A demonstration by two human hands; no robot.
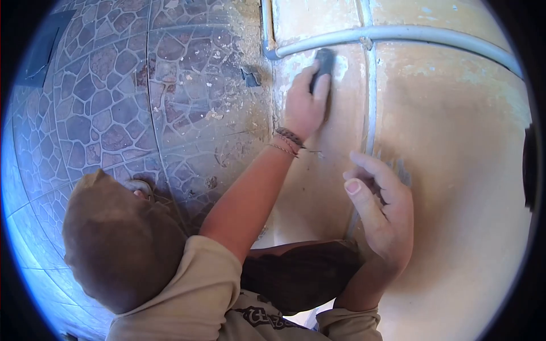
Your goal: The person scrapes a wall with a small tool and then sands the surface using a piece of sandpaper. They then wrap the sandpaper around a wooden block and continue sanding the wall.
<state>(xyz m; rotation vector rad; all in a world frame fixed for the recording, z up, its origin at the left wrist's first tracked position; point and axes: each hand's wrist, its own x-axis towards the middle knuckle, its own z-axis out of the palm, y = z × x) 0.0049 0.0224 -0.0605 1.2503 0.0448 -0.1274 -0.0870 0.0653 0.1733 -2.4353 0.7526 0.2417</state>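
Note:
My left hand, with bracelets at the wrist, reaches forward and is wrapped round a dark oblong block that looks like a sanding block. The block lies against the wall, just below a pipe, where the paint is patchy and whitish. Its far end is slightly blurred. Closer to me, my right hand is raised in front of the wall with nothing seen in it. Its thumb stands apart from the loosely curved fingers. A bluish-grey patch shows on the wall behind those fingers.
A pale pipe runs across the wall, joined by a thin vertical conduit. The stone-patterned tile floor at left carries scattered paint flakes and a dark scrap. My bent knee is at lower left; a dark object sits at far right.

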